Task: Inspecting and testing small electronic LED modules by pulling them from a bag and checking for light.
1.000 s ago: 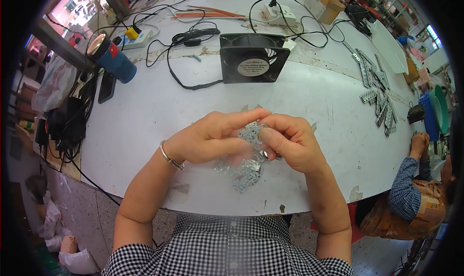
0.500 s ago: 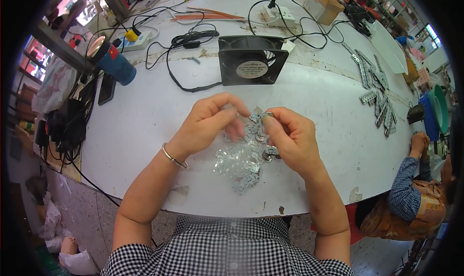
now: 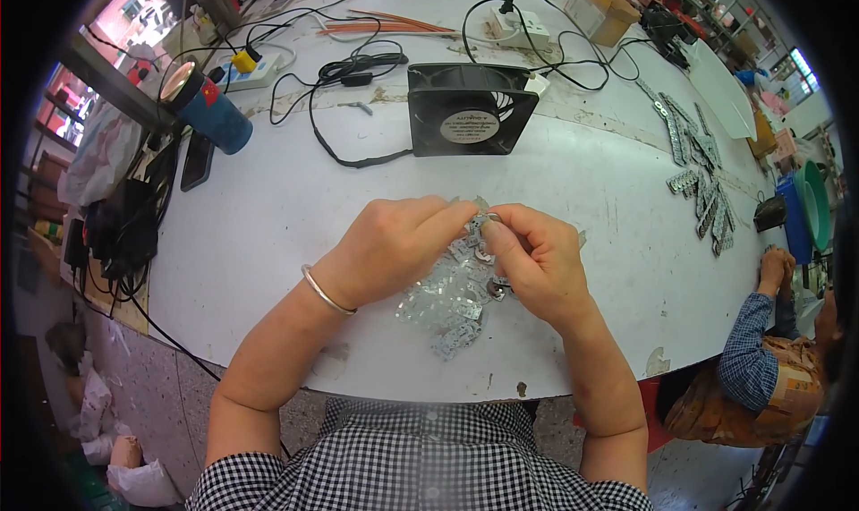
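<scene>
My right hand (image 3: 541,260) pinches a small silvery metal part (image 3: 484,221) between thumb and forefinger. The fingers of my left hand (image 3: 394,247) are drawn together and meet the right fingertips at that part. What the left fingertips grip is mostly hidden behind them. Below and between both hands lies a loose pile of small shiny metal pieces (image 3: 443,298), a few of them round and darker. A silver bangle (image 3: 324,289) circles my left wrist.
A black square fan (image 3: 470,117) stands beyond my hands, its cable running left. A blue tumbler (image 3: 213,117) and a phone (image 3: 197,160) sit at left. Linked metal strips (image 3: 702,175) lie at right, near another person's patterned sleeve (image 3: 750,350). Power strips and cables are at the back.
My left hand has moved right, and its spread fingers have closed in against the right fingertips. The right hand stays nearly in place, still holding the small metal part.
</scene>
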`<state>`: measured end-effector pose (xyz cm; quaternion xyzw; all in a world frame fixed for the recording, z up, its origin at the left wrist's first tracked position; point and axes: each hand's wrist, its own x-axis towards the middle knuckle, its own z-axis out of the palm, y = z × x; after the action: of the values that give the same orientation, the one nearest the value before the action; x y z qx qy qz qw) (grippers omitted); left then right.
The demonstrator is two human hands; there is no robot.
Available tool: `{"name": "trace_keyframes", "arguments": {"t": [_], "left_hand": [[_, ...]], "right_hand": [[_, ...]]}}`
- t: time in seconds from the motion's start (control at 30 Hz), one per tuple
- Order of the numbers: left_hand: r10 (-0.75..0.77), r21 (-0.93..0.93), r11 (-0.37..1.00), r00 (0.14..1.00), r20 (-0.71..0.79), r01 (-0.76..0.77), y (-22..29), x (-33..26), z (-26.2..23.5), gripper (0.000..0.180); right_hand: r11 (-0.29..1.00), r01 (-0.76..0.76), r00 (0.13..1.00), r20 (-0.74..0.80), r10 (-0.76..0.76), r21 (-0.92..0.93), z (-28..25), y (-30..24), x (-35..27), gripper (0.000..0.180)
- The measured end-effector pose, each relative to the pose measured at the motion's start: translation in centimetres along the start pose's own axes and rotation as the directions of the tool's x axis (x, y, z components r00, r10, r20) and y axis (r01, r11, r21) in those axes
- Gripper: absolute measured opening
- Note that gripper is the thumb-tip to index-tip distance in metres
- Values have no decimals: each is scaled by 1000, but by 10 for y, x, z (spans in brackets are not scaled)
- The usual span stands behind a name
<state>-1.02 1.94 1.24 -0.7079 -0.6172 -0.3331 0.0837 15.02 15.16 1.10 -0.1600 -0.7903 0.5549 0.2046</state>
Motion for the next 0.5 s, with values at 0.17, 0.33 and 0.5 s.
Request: {"name": "trace_keyframes", "arguments": {"t": [0.17, 0.33, 0.5], "left_hand": [[39, 58, 998, 999, -38, -37, -1, 0, 6, 30], [62, 82, 995, 996, -66, -57, -4, -1, 8, 28], [-2, 18, 1000, 999, -51, 3, -3, 0, 7, 26]], "right_hand": [[1000, 4, 1000, -10, -4, 9, -1, 0, -1, 17], [1000, 22, 999, -24, -22, 4, 2, 2, 0, 17], [1000, 16, 999, -44, -16, -6, 2, 0, 0, 17]]}}
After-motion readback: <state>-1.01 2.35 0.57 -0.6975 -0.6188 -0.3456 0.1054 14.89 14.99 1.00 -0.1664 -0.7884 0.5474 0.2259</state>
